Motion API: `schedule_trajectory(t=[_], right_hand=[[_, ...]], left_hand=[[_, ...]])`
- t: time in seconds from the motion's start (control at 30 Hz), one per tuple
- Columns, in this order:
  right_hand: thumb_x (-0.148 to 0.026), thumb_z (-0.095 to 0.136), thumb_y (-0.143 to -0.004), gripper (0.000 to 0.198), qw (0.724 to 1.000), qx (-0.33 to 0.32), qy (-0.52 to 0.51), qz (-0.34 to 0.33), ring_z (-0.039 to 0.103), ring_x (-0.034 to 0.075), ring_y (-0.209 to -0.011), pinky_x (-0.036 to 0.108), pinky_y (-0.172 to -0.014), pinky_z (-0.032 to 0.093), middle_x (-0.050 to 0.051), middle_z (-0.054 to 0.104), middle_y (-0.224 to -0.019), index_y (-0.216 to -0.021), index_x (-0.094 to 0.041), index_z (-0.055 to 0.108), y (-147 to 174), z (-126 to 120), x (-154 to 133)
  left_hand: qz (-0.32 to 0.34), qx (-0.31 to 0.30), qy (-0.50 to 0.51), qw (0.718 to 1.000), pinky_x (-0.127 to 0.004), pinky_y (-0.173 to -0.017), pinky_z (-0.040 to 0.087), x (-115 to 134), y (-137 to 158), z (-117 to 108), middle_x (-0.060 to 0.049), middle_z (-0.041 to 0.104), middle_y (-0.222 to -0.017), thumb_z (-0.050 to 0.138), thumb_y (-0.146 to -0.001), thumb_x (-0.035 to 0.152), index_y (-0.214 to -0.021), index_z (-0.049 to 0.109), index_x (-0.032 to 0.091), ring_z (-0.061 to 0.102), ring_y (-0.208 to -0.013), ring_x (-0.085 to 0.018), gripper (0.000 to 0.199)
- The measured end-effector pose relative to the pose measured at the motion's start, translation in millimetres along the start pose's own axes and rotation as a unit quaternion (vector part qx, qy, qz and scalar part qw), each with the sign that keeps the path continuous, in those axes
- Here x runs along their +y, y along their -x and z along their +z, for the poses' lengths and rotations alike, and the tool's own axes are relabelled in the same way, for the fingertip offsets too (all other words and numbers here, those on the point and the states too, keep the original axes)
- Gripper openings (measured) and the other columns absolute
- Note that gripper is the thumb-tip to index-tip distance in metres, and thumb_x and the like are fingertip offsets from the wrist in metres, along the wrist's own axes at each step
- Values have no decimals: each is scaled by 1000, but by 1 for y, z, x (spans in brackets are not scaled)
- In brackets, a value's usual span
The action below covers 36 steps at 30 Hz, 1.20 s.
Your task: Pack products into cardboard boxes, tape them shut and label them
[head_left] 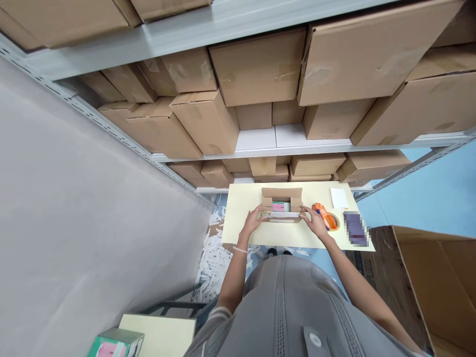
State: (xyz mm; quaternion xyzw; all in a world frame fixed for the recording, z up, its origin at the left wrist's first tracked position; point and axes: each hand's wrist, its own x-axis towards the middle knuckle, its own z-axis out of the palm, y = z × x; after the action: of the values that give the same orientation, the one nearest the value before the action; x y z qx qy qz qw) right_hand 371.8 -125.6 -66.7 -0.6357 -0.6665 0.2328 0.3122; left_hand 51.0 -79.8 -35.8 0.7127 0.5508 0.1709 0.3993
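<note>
A small open cardboard box (281,193) sits on the pale yellow table (238,198), its flaps raised. Inside it lies a pink, green and white package (278,206). My left hand (253,220) grips the box at its left front corner, fingers on the side flap and thumb at the front. At the right front corner my right hand (315,223) holds the same box in a similar way. Just beyond my right fingers is an orange tape dispenser (323,212) with a roll of tape.
A white paper (338,198) and a pixelated dark item (356,229) lie at the table's right. Shelves (256,154) full of cartons rise behind. A large open carton (435,277) stands right; shredded paper (213,258) covers the floor left. A green-pink box (117,342) sits lower left.
</note>
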Motion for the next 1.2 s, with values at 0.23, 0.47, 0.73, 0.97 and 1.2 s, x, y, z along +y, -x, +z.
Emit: schedule_trajectory(t=[0.23,0.47,0.73,0.97,1.2], right_hand=[[-36,54,-88,61,986,6,150,70,56,35,-121,49,-101,45,20,59,-132,-143,-12,44,-31,-1,-7],[-31,65,-75,106,950,-40,309,34,14,35,-151,55,-121,8,20,18,-164,-158,-12,2,-62,-1,-12],[-36,78,-63,123,907,-129,399,-15,1,37,-152,62,-119,-3,20,20,-163,-159,-11,7,-94,2,-23],[-23,59,-79,97,915,-54,396,-49,17,35,-151,63,-119,1,19,41,-154,-160,-12,7,-65,4,-26],[-27,28,-99,65,941,-46,333,-39,26,29,-149,60,-119,12,10,33,-160,-161,-22,8,10,24,-20]], left_hand=[[-64,121,-99,986,-49,-118,29,17,-30,7,-11,59,-136,62,-89,24,-151,32,24,51,-133,-24,68],[-49,96,-306,946,-63,-121,6,33,-55,4,-16,12,-166,70,-78,22,-159,1,22,7,-153,-35,107],[37,42,-401,914,-68,-118,-5,49,-76,-1,-12,21,-165,60,-72,4,-159,14,19,6,-154,-34,100],[65,91,-394,912,-67,-120,0,41,-53,4,-12,39,-157,53,-82,5,-157,20,22,21,-152,-29,84],[78,50,-362,927,-65,-122,2,13,1,27,-5,35,-160,31,-92,6,-156,24,30,23,-152,-21,69]])
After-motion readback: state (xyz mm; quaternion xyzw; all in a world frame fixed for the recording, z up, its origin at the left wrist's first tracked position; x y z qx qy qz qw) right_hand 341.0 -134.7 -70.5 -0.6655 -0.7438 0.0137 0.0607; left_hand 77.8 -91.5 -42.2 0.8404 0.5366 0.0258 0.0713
